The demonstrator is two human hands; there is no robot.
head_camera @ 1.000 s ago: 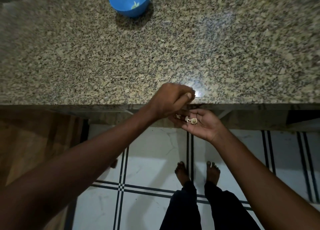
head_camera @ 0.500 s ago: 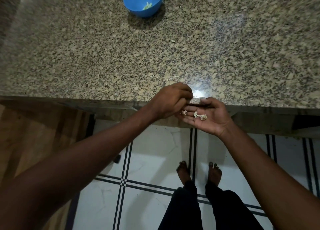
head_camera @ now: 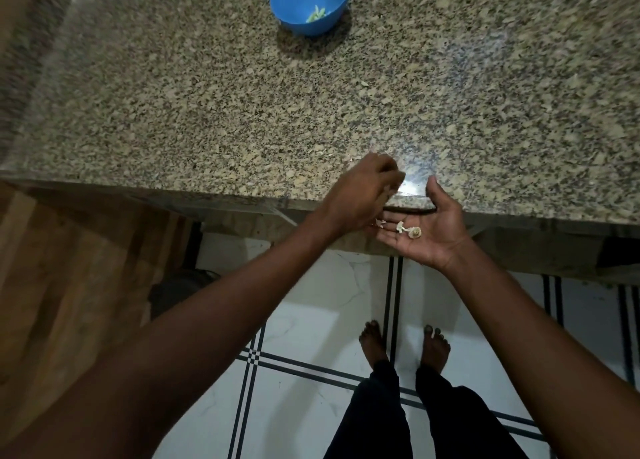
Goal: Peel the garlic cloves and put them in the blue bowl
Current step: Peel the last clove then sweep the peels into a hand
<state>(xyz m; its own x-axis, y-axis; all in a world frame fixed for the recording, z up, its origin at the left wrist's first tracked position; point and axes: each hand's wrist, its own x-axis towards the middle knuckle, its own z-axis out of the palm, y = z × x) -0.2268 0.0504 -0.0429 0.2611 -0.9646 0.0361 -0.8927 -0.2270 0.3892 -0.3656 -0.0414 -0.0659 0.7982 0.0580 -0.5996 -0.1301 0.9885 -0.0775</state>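
left hand [head_camera: 356,195] blurred, its fingertips hiding part of right hand [head_camera: 424,230].

No text, label, brand, number or sign can be read on anything in view.

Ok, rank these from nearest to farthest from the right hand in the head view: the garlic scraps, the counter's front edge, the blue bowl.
1. Garlic scraps: lying on the open palm of the right hand itself.
2. Counter's front edge: just beyond the fingers, with the thumb rising in front of it.
3. Blue bowl: far back on the granite counter, off to the left, pale green pieces inside.
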